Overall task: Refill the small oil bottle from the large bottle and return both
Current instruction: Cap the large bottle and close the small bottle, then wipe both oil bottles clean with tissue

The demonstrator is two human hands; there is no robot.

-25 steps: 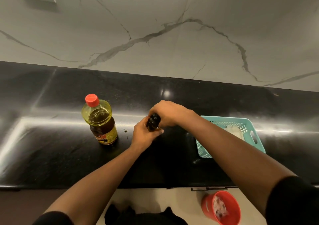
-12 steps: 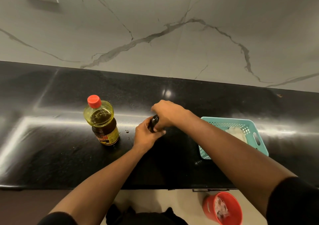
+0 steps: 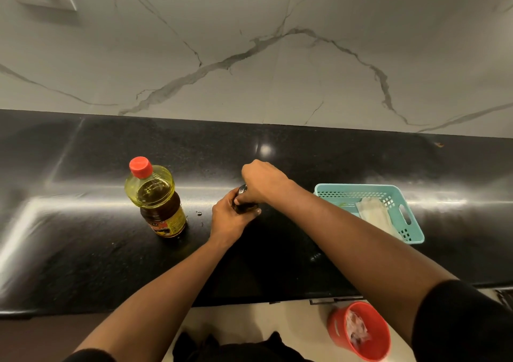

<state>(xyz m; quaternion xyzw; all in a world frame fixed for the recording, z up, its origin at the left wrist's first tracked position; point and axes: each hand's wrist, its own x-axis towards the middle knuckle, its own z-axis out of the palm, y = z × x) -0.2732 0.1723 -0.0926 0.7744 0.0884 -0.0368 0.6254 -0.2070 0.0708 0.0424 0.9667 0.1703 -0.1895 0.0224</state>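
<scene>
Black counter [image 3: 83, 250]; small bottle [image 3: 245, 208] (grip unchanged)

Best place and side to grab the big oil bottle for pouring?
Probably round the labelled lower body of the large bottle, coming from its right, nearest the left hand. It stands upright, red cap on, and its body is round.

I see a glossy black countertop [image 3: 83, 250]. Large oil bottle [image 3: 159, 203], red cap on, stands upright left of the left hand [image 3: 227, 218], with droplets [image 3: 198, 213] between them. Small dark bottle [image 3: 245, 207] is gripped between both hands, base hidden. Teal basket [image 3: 358, 187] lies right of the right hand [image 3: 263, 181].
</scene>
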